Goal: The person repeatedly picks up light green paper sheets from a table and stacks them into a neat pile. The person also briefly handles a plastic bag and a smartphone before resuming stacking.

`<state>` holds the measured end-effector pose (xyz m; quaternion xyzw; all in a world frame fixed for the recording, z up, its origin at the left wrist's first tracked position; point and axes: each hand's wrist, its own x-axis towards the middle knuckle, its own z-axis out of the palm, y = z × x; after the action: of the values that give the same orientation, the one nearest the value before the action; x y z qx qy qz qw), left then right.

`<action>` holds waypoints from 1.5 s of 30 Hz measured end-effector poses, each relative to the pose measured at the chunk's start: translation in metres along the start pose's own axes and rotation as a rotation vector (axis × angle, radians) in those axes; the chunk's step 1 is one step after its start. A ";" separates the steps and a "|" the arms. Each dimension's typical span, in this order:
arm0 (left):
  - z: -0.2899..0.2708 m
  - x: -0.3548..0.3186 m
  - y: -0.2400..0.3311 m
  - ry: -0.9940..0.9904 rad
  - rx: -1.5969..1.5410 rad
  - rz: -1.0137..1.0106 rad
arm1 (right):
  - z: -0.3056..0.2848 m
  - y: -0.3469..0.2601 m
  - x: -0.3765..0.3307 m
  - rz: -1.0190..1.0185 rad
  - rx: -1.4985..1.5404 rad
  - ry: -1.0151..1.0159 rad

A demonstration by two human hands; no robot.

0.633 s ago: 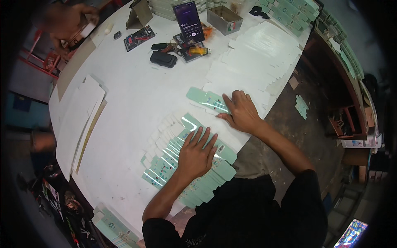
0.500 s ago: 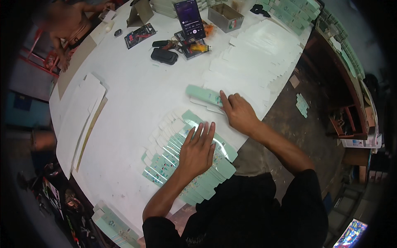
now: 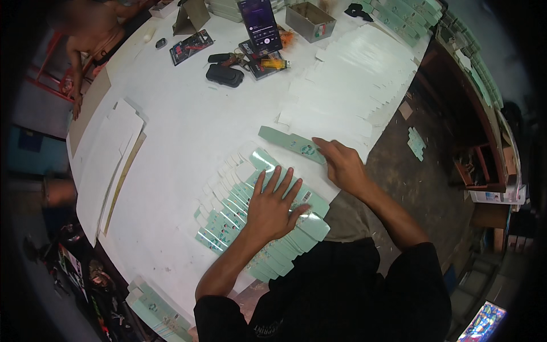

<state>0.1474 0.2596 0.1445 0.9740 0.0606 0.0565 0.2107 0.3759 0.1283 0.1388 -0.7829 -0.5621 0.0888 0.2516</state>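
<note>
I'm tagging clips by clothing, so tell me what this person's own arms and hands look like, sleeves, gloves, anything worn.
Both arms are bare from above the elbow down. The left hand and right hand wear no gloves, and no rings, watch or wristbands show. The person wears a black short-sleeved shirt with small pale print near its lower left edge. No tools or straps on the fingers.

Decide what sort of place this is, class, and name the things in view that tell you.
Probably a small packaging or print-finishing workshop. Flat green carton blanks lie fanned under the left hand, white blanks cover the white table, and more green cartons are stacked at its far edge.
</note>
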 end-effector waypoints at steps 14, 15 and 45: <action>0.004 -0.002 -0.008 -0.049 0.085 0.070 | 0.006 -0.055 0.017 0.087 -0.072 -0.216; -0.011 0.001 -0.001 -0.092 0.063 0.046 | 0.001 -0.048 0.014 -0.088 -0.215 0.033; 0.008 0.013 -0.002 -0.095 0.138 0.078 | 0.020 -0.009 0.031 0.192 0.382 -0.284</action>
<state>0.1608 0.2602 0.1369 0.9894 0.0162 0.0143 0.1435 0.3703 0.1648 0.1303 -0.7505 -0.4879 0.3261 0.3039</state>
